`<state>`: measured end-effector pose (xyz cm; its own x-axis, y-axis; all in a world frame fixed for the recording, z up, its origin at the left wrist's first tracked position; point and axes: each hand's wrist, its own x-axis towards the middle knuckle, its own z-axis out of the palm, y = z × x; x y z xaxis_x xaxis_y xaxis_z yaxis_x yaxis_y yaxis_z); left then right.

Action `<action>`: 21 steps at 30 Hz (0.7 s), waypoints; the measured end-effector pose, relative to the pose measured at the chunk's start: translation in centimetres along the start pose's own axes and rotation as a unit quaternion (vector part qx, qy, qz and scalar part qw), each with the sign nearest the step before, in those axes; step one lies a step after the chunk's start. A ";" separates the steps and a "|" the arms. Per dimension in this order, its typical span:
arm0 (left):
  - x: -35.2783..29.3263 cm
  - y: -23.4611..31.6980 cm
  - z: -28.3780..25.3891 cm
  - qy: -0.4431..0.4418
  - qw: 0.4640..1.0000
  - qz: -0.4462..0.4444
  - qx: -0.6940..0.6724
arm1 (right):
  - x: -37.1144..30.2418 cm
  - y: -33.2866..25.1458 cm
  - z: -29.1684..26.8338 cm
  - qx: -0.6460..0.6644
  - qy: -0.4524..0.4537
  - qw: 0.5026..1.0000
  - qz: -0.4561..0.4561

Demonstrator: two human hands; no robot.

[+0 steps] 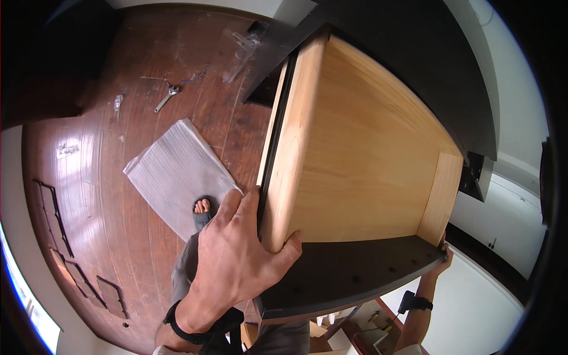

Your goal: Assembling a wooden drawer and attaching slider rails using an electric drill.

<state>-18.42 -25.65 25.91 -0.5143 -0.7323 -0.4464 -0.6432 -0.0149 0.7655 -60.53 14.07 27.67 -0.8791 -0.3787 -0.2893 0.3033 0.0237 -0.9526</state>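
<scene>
A pale wooden drawer [299,127] with a black front panel [349,272] sticks out of a black cabinet [414,53]. Its inside holds nothing. Along the drawer's left side runs a dark slide rail [277,130]. My left hand [234,257] clasps that side wall near the front, thumb over the inner face and fingers outside by the rail. At the right front corner, my right hand [445,260] holds the drawer from outside; most of its fingers are hidden behind the corner. The far end of the drawer meets the cabinet.
A white foam sheet [177,171] lies on the brown wood floor [142,142], with my sandalled foot [202,208] at its edge. Beyond it are an adjustable wrench [167,97] and clear plastic scraps [241,50]. Dark frame-like pieces [56,219] rest at the far left.
</scene>
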 end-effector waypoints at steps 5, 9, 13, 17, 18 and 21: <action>0.0 0.2 -0.2 -0.015 1.000 -0.007 0.007 | 0.0 -1.3 -0.4 -0.007 -0.002 1.000 0.009; 0.5 -0.1 -0.5 -0.025 1.000 0.004 0.004 | 0.0 -1.1 -0.8 0.005 0.011 1.000 0.015; 1.1 0.3 -1.0 -0.010 1.000 -0.011 -0.007 | -0.1 -0.6 -0.7 0.013 -0.017 1.000 0.023; 2.7 0.8 -1.4 -0.018 0.998 -0.036 -0.041 | -1.5 -0.8 2.2 0.004 0.032 0.999 0.020; 3.0 0.9 -1.8 -0.016 0.998 -0.037 -0.038 | -1.7 -0.6 3.2 0.008 0.047 0.999 0.014; 3.5 1.0 -2.1 0.012 0.999 -0.029 -0.045 | -1.7 -0.5 3.0 0.016 0.035 0.999 0.028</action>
<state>-19.68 -29.62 26.04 -0.4626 -0.7449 -0.4808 -0.6182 -0.1177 0.7772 -58.11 11.91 28.86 -0.8832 -0.3127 -0.3495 0.3640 0.0128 -0.9313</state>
